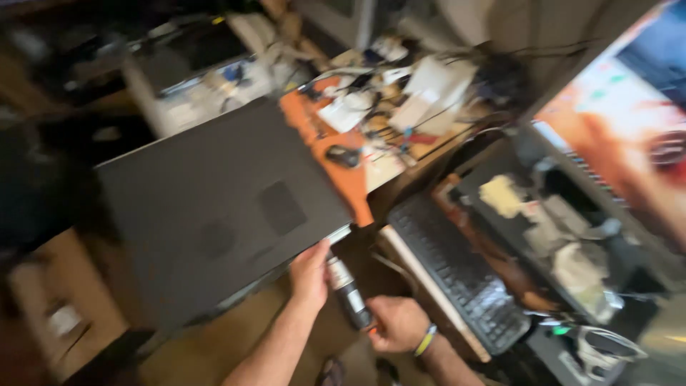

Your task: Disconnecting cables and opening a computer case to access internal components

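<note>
A large flat dark grey case (214, 207), like a closed laptop or device lid, lies tilted over the left part of the workbench. My left hand (309, 275) grips its near right edge from below. My right hand (396, 323), with a yellow band at the wrist, holds a dark cylindrical tool (348, 293) with a light label and an orange tip at the hand. The tool points up toward the case's corner, beside my left hand. The whole picture is motion-blurred.
An orange mat (336, 154) on the bench carries a black mouse-like item (343, 156), papers and cables. A black keyboard (461, 275) sits to the right, below a lit monitor (629, 121). Cardboard boxes (57, 307) stand at the lower left.
</note>
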